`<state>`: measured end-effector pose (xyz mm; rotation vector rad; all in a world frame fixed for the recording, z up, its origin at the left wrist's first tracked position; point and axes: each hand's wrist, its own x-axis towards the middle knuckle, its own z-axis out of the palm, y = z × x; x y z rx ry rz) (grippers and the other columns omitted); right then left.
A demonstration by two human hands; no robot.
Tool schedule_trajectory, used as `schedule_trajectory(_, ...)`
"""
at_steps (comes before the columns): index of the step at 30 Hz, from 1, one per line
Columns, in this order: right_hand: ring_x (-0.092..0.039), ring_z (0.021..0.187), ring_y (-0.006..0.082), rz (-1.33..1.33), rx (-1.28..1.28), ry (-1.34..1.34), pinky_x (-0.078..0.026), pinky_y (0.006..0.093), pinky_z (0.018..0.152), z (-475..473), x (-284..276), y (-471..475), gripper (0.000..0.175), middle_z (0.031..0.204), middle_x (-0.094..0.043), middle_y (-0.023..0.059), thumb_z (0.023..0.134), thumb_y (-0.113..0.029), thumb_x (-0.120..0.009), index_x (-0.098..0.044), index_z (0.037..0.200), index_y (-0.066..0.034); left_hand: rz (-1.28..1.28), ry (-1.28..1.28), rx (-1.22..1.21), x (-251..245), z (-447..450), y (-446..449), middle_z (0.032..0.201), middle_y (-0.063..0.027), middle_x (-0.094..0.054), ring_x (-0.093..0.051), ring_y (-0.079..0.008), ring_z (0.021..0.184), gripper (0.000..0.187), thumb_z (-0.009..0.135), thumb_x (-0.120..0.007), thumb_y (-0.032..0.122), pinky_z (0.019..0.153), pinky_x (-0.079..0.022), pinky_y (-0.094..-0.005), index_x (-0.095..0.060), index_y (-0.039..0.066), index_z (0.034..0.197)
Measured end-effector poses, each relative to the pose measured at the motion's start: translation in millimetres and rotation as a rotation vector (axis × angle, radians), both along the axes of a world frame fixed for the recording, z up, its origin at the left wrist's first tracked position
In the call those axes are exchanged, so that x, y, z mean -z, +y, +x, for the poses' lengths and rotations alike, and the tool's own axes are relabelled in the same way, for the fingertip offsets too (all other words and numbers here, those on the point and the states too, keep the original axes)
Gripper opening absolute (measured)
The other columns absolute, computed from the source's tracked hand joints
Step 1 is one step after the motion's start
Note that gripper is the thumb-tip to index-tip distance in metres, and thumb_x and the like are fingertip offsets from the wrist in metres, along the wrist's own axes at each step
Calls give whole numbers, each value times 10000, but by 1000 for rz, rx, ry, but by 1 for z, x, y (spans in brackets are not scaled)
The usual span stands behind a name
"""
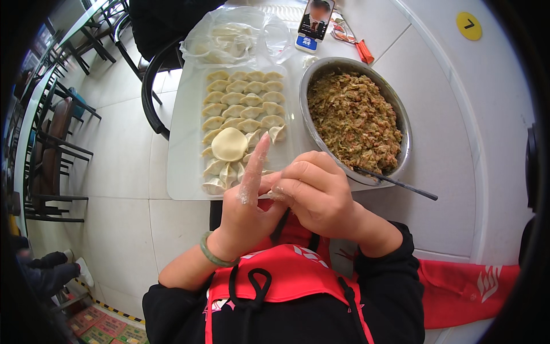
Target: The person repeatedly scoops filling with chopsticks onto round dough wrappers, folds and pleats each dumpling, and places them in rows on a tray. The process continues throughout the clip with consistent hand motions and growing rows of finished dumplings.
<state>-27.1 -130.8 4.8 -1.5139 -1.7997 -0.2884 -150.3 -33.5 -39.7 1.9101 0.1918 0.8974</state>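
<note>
My left hand [251, 193], index finger raised and dusted with flour, meets my right hand [320, 195] above the table's near edge. Their fingertips pinch a piece of dumpling dough [275, 195], mostly hidden by the fingers. Just beyond them lies a clear plastic tray [292, 142] with rows of folded dumplings [234, 99]. A flat round dough wrapper [230, 144] rests on top of some of these. To the right, a steel bowl [304, 107] holds chopped filling [354, 120]. Dark chopsticks [404, 184] lean over its near rim.
A clear plastic bag [232, 36] with pale contents lies behind the tray on the white table [182, 172]. Beside it are a phone [316, 21] on a stand and a red packet [364, 51]. Black chairs [157, 99] stand left; another person's legs [53, 271] show lower left.
</note>
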Motion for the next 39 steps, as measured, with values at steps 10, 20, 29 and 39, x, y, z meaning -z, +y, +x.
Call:
schedule_trajectory(10, -584, 800, 212, 66, 51, -116, -466, 333, 708, -6, 4, 6, 138, 826, -567, 48, 700, -98, -646, -619, 816, -29, -42, 35, -60, 4, -4, -1, 803, -122, -707, -676, -181, 666, 818, 751, -647, -44, 622, -518, -264, -247, -49, 1465)
schedule_trajectory(20, -565, 1105, 197, -132, -52, 879, -477, 361, 928, -5, 12, -2, 607, 1200, -566, 142, 823, -58, -721, -437, 1352, 32, -745, -44, 165, -5, -3, 7, 1100, -148, -668, -664, -188, 920, 387, 831, -664, -67, 812, -562, -309, -536, -36, 1195)
schedule_trajectory(29, -591, 1079, 150, -205, -285, 1414, -499, 296, 924, -13, 18, -11, 327, 1152, -621, 100, 881, 44, -634, -560, 1199, 64, -561, -190, 335, 2, -3, 24, 1252, -129, -552, -533, -218, 1185, 608, 739, -780, 36, 931, -473, -365, -502, 27, 1280)
schedule_trajectory(39, -624, 915, 106, -485, -187, 1429, -518, 251, 778, -14, -2, -20, 265, 997, -662, 79, 869, 32, -650, -607, 1129, 58, -229, 235, 587, -12, -6, 33, 1293, -82, -518, -534, -170, 1136, 837, 711, -810, 37, 974, -433, -312, -379, 25, 1428)
